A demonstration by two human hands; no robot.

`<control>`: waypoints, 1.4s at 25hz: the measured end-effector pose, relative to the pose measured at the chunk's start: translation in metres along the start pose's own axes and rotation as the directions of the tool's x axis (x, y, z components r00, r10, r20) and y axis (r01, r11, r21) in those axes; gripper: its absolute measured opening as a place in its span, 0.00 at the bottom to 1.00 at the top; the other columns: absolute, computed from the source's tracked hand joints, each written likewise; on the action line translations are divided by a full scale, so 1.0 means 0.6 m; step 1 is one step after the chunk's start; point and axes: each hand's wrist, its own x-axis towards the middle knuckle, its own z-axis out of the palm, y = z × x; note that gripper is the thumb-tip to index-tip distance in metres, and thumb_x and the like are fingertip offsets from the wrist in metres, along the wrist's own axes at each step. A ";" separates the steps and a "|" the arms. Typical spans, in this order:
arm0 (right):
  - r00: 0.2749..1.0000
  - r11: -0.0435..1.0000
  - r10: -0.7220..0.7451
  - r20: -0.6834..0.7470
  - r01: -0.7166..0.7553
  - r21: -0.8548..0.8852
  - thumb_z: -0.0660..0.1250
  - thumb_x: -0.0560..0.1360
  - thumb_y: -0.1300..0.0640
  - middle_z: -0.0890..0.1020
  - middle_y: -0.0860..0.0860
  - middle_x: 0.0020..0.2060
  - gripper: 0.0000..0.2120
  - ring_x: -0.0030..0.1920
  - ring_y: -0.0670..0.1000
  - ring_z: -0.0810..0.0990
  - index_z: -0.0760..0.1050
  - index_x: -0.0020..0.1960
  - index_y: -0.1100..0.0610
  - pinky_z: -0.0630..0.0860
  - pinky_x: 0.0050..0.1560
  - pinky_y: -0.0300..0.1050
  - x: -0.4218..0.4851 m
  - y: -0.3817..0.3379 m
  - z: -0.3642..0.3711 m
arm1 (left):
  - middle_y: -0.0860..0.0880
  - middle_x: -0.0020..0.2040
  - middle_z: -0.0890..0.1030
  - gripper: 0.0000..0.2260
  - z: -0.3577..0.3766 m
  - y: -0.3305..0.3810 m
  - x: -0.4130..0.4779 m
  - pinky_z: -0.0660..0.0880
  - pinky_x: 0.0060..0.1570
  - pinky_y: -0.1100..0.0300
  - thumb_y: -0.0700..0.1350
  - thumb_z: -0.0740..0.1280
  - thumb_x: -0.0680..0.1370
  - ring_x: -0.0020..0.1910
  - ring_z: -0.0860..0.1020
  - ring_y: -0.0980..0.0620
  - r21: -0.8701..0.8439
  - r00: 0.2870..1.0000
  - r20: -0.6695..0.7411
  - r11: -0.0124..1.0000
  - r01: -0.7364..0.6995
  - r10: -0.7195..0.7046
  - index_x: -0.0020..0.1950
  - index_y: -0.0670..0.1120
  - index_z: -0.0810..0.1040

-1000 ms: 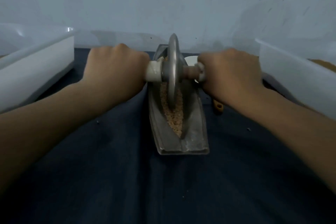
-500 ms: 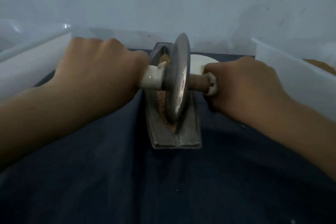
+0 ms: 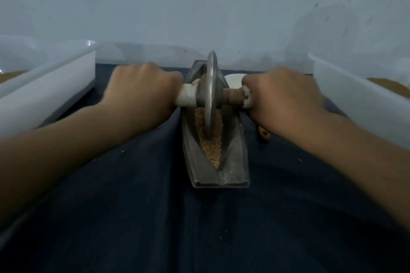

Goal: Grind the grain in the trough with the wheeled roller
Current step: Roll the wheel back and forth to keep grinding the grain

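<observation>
A long metal trough (image 3: 233, 159) lies lengthwise on the dark cloth, with tan crushed grain (image 3: 210, 144) in its groove. The wheeled roller (image 3: 210, 93), a thin metal disc on a cross axle, stands upright in the far half of the groove. My left hand (image 3: 142, 95) grips the white-wrapped left handle. My right hand (image 3: 281, 97) grips the right handle, whose brown shaft shows beside the disc. Both fists hide the handle ends.
A white plastic bin (image 3: 44, 93) stands at the left and another (image 3: 363, 99) at the right, holding tan material. A small white dish (image 3: 233, 78) sits behind the trough. A wooden handle tip (image 3: 264, 135) pokes out under my right wrist. A pale wall rises behind.
The roller was pulled toward me to the near end of the trough and tilted, then pushed back to the far half and stands upright again. More grain shows in the near groove.
</observation>
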 end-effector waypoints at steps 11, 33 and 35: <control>0.940 0.963 0.226 0.255 -0.255 0.085 0.65 0.75 0.57 0.76 0.50 0.37 0.05 0.39 0.55 0.75 0.72 0.41 0.49 0.65 0.35 0.46 0.062 -0.009 0.050 | 0.43 0.36 0.75 0.02 0.021 0.015 0.089 0.63 0.34 0.55 0.42 0.66 0.75 0.37 0.79 0.38 0.062 0.996 0.042 0.995 0.074 -0.077 0.46 0.47 0.77; 1.000 0.998 -0.010 0.021 0.008 0.062 0.62 0.60 0.46 0.61 0.42 0.21 0.08 0.21 0.44 0.58 0.62 0.30 0.46 0.54 0.28 0.31 -0.049 0.005 -0.045 | 0.52 0.28 0.51 0.20 -0.047 -0.008 -0.026 0.48 0.30 0.66 0.43 0.74 0.63 0.24 0.53 0.51 -0.024 0.998 -0.048 0.999 -0.033 0.032 0.34 0.51 0.60; 0.996 0.999 0.043 0.077 -0.045 0.027 0.67 0.60 0.50 0.62 0.43 0.21 0.12 0.21 0.45 0.59 0.63 0.29 0.48 0.56 0.28 0.32 -0.023 0.000 -0.023 | 0.51 0.26 0.54 0.17 -0.031 0.001 -0.020 0.49 0.30 0.66 0.42 0.74 0.64 0.22 0.53 0.52 0.015 1.000 0.004 0.999 0.029 -0.029 0.33 0.50 0.64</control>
